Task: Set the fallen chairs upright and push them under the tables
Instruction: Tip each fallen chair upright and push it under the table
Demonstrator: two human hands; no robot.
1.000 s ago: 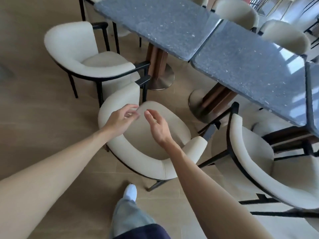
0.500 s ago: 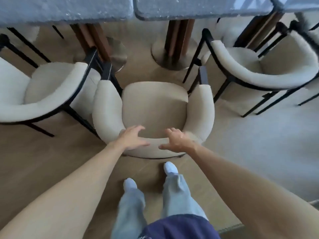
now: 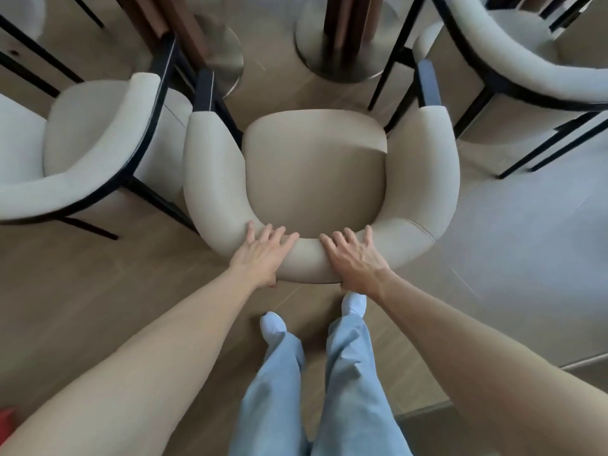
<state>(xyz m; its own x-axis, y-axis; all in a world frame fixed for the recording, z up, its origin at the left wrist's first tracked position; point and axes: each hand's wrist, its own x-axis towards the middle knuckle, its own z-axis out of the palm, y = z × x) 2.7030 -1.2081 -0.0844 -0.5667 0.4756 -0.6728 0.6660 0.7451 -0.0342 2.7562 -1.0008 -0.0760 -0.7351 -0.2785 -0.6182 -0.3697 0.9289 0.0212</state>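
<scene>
Fingers (image 3: 274, 233) flat on upright chair (image 3: 316, 179) backrest, seat facing tables

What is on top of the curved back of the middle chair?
Both hands lie on the chair back: left hand and right hand, fingers spread flat. The thumbs are hidden behind the back's outer side.

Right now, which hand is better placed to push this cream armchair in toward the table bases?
Neither clearly. The left hand and right hand both lie flat on the middle of the armchair's curved backrest, either side of center, fingers straight. Probably push with both together; one alone would likely turn the chair.
</scene>
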